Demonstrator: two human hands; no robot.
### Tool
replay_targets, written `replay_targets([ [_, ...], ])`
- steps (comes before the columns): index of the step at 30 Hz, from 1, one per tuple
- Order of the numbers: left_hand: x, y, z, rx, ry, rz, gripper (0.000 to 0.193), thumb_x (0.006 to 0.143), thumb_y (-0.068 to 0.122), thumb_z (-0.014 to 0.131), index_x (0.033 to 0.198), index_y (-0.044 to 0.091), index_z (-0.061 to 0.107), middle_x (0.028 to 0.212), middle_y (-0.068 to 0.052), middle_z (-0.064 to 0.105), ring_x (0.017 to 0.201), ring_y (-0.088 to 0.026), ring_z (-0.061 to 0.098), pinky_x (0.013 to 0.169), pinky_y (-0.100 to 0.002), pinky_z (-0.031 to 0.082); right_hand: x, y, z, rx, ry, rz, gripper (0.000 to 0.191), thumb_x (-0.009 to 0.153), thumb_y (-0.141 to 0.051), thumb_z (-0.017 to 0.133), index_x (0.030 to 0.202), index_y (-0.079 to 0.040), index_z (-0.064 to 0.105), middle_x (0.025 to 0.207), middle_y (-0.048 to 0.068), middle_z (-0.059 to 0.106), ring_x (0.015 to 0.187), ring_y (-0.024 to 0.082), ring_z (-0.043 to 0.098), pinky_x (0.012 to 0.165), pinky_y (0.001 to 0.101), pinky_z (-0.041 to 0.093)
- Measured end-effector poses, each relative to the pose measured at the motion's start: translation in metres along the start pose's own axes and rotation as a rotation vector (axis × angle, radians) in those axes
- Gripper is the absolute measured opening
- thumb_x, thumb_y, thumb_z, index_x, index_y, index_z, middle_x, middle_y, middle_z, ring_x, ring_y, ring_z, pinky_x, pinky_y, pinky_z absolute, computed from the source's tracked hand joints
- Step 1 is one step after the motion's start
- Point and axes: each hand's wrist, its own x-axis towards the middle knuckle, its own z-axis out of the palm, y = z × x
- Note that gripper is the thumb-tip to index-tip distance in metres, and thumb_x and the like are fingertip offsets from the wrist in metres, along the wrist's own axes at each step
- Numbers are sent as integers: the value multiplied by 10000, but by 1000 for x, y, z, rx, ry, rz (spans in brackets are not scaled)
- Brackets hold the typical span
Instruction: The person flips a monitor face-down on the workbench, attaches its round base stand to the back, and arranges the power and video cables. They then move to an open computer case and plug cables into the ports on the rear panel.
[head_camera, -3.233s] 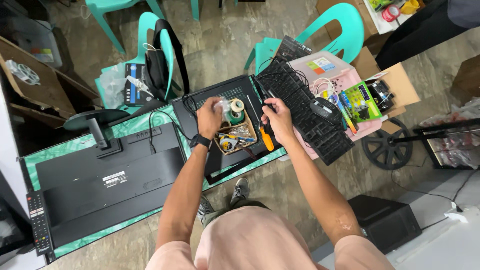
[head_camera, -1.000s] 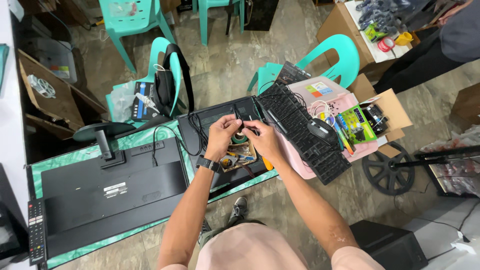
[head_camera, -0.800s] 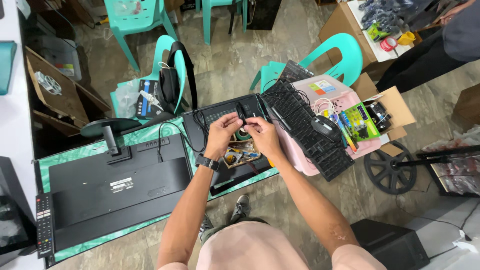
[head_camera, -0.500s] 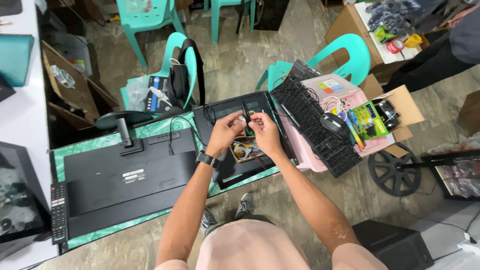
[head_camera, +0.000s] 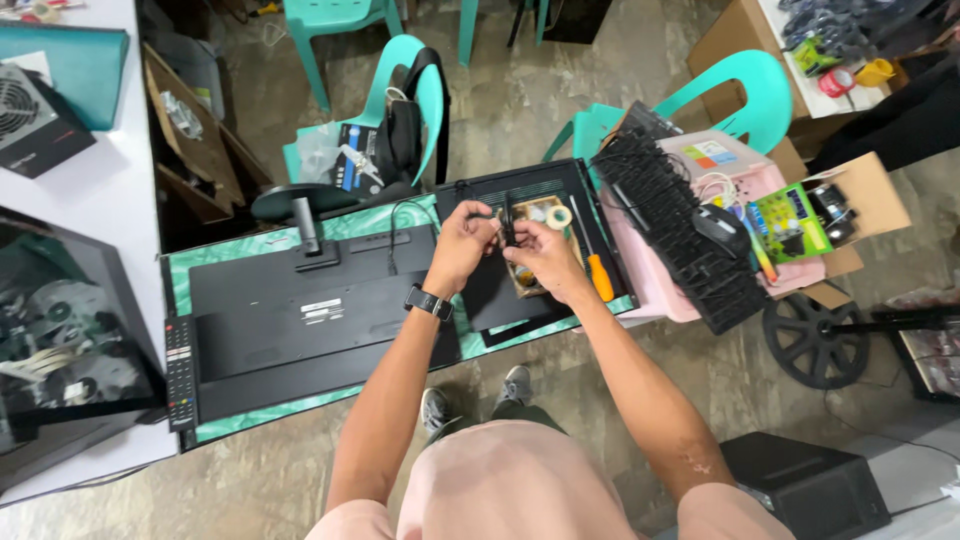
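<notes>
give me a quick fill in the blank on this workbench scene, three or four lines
1. Both hands, the left hand and the right hand, pinch a small ____ object between them.
2. The orange-handled screwdriver lies to the ____ of the right hand.
3. The black wristwatch sits on the ____ wrist.
4. The black remote control lies at the flat black monitor's ____ end.

Missing words: black; right; left; left

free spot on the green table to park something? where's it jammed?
Bare: the back of the flat monitor, between its stand and the remote. Crowded: around both hands, the small parts box, screwdriver and keyboard.
</notes>
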Motion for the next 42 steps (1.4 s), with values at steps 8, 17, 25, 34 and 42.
replay_targets([
  [8,-26,2,-37,-206,-106,-121,147,969,5,660,982,88,539,825,0,644,737,-83,607,629,-230,465,6,4,35,-397,127,-142,344,810,-27,843,1097,-4,654,925,12,653,823,84,587,749,250,521],
  [17,-57,12,-77,120,-46,241,94,976,-1,668,1056,42,647,941,25,661,851,-52,600,758,-221,490,11,7,74,-546,45,-91,370,766,-107,884,1061,-10,683,823,-14,629,735,80,542,668,262,494],
  [25,-88,41,-94,642,91,443,245,895,43,727,1139,53,708,911,-49,724,787,-106,660,677,-262,508,18,10,99,-600,-6,-105,367,751,-118,887,1047,-23,693,805,1,627,721,90,540,656,280,490],
  [34,-77,18,-112,603,282,416,163,882,15,725,967,11,587,854,-44,668,792,-98,602,735,-255,517,9,-6,115,-731,-85,-354,348,765,-69,847,1045,24,662,868,124,628,762,250,628,691,344,508],
  [42,-69,8,-112,94,190,198,263,907,16,723,1116,20,564,957,-21,703,871,-74,634,759,-223,513,9,-10,116,-708,-53,-313,326,781,-78,832,1017,32,635,860,128,613,731,240,611,664,343,498],
])
